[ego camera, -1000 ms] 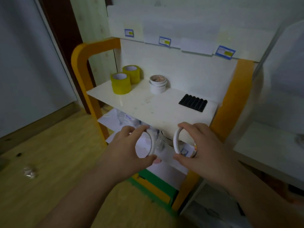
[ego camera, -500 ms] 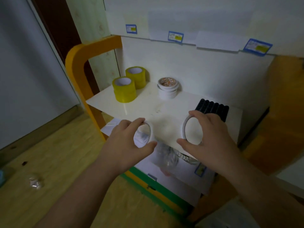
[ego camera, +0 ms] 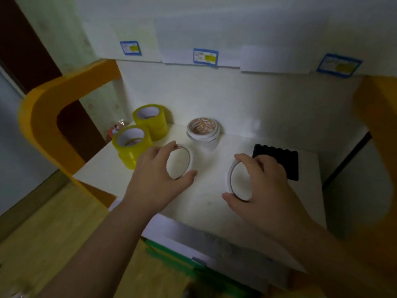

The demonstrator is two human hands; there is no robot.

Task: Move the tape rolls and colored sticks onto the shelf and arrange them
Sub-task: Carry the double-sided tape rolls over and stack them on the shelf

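Note:
My left hand [ego camera: 153, 175] grips a thin white tape roll [ego camera: 190, 157] on edge, thumb and fingers around its rim. A second thin white tape roll [ego camera: 230, 178] is held the same way in my right hand [ego camera: 264, 186]. Both rolls hover just over the white shelf board [ego camera: 103, 168]. Behind them stands a stack of white tape rolls [ego camera: 203, 133]. Two yellow tape rolls [ego camera: 131, 145] [ego camera: 151, 120] stand at the shelf's left. A black row of sticks [ego camera: 279, 162] lies flat at the right, partly hidden by my right hand.
The shelf has orange side frames [ego camera: 43, 117] and a white back panel with blue-and-yellow labels [ego camera: 205, 57] along the upper shelf edge. A lower white shelf and a green base [ego camera: 193, 269] show below. Wooden floor lies at the left.
Both hands have moved forward and up from in front of the shelf edge to over the shelf board, each still holding its white roll. The camera has moved closer.

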